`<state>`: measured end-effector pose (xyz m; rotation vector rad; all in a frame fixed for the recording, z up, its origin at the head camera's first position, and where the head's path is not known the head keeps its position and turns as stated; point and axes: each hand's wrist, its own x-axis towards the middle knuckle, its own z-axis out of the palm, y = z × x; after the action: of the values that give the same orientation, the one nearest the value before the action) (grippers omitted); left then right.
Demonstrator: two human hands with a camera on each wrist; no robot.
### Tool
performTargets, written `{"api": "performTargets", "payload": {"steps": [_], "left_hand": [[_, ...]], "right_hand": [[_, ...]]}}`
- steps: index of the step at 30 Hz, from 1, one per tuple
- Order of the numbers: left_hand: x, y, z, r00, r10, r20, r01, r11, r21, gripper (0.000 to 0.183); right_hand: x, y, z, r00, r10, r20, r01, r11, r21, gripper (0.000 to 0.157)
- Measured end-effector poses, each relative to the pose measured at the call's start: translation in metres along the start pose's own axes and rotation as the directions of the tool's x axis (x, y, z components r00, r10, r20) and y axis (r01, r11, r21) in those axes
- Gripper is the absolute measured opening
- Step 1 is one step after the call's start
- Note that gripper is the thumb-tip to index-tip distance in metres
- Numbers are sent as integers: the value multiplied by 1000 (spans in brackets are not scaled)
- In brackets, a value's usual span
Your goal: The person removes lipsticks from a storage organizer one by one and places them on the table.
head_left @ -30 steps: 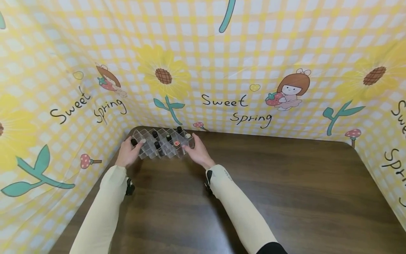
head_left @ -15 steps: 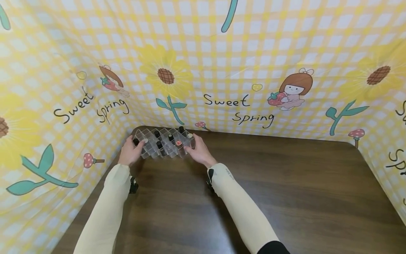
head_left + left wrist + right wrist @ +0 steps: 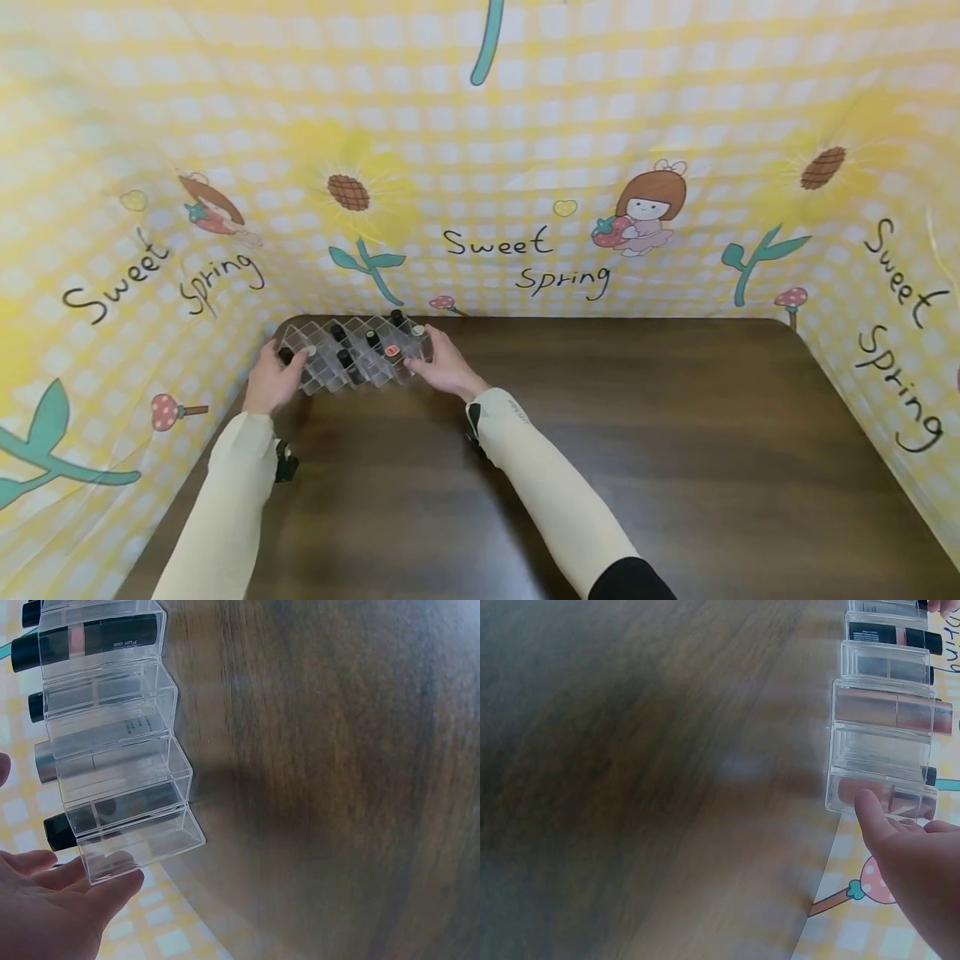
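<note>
A clear plastic lipstick organizer (image 3: pixel 309 375) with slanted, diamond-shaped compartments is at the back left corner of the table, held by both hands. My left hand (image 3: pixel 273 380) grips its left end, with the thumb on the near side. At the opposite end my right hand (image 3: pixel 444 363) holds it, thumb pressed against the front wall in the right wrist view. Several lipsticks stand in it, among them a black one (image 3: pixel 120 634) with a pink band, a grey one (image 3: pixel 46 762) and a pinkish one (image 3: pixel 885 709). Some compartments hold nothing.
The brown wooden table (image 3: pixel 570 450) stretches to the right and toward the front. A yellow checked cloth (image 3: pixel 480 167) with printed flowers and lettering hangs as a wall behind and at both sides, close behind the organizer.
The head view has swung, so the organizer and hands appear farther left and slightly lower. Both hands keep their hold on the organizer, which stays by the same table corner.
</note>
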<state>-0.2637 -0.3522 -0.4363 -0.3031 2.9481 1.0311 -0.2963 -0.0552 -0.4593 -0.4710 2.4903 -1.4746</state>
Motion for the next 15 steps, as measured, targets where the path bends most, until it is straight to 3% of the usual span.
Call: {"api": "performTargets", "payload": {"steps": [15], "left_hand": [[1,-2,0,1000,-4,8,4,1000,11,86]], "right_hand": [[3,0,-3,1000,-8,2,8,999,-36,76]]}}
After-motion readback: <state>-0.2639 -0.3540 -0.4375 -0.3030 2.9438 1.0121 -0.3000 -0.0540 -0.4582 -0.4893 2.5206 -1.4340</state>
